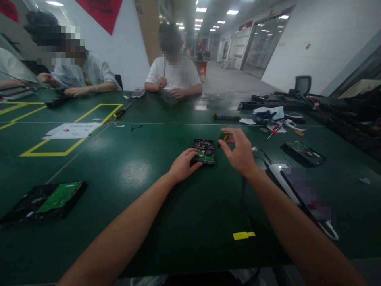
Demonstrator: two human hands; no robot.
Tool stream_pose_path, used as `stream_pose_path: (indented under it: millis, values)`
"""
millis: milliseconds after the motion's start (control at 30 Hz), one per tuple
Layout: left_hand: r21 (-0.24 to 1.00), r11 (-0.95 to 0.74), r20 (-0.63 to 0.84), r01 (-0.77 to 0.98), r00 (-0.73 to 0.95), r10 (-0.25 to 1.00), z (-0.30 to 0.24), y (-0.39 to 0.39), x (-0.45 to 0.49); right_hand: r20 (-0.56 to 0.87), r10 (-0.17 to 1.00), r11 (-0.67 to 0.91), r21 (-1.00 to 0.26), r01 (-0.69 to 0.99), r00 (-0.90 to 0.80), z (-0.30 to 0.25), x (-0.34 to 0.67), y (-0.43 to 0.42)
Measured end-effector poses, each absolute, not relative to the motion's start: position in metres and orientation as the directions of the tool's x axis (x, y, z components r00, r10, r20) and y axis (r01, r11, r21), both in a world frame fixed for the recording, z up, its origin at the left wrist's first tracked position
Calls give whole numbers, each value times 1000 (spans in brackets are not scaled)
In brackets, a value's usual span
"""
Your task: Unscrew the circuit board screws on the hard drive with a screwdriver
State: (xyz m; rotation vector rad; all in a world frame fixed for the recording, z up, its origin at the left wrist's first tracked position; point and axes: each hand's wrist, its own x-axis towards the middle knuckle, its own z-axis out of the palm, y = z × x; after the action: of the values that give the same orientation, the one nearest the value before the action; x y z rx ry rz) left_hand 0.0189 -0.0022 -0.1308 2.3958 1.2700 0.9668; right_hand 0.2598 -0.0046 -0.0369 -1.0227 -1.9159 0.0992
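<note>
A hard drive with a green circuit board lies on the green table in front of me. My left hand grips its left and near side, thumb at the near edge and fingers over the board. Just right of the drive, my right hand pinches a small dark-and-yellow piece between thumb and fingers. It is raised a little and apart from the drive; its exact kind cannot be made out. Another hard drive rests to the right, and a larger one lies at the left.
A white device with a dark screen lies beside my right forearm, with a cable. Yellow tape is near the front edge. Beyond are a red screwdriver, a dark electric screwdriver and paper. People sit across the table.
</note>
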Motion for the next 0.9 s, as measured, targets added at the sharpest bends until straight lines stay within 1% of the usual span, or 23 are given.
stream_pose_path:
  millis: [300, 400, 500, 600, 733, 900]
  values:
    - [498, -583, 437, 642, 395, 808, -130, -3, 19, 681, 707, 632, -491, 600, -188, -42, 262, 1]
    - [503, -580, 432, 641, 395, 811, -131, -3, 19, 700, 694, 617, -458, 640, -169, -42, 262, 1]
    - [510, -579, 437, 636, 388, 812, -132, -2, 19, 714, 673, 638, -430, 639, -192, -43, 262, -1]
    - [511, -576, 432, 638, 389, 814, -133, -2, 19, 713, 669, 659, -436, 613, -211, -43, 262, -1]
    - [513, -571, 423, 641, 390, 818, -133, -1, 18, 689, 692, 640, -450, 623, -213, -44, 261, 1]
    - [511, -579, 436, 635, 389, 811, -134, -1, 18, 715, 672, 642, -430, 635, -195, -43, 258, 1]
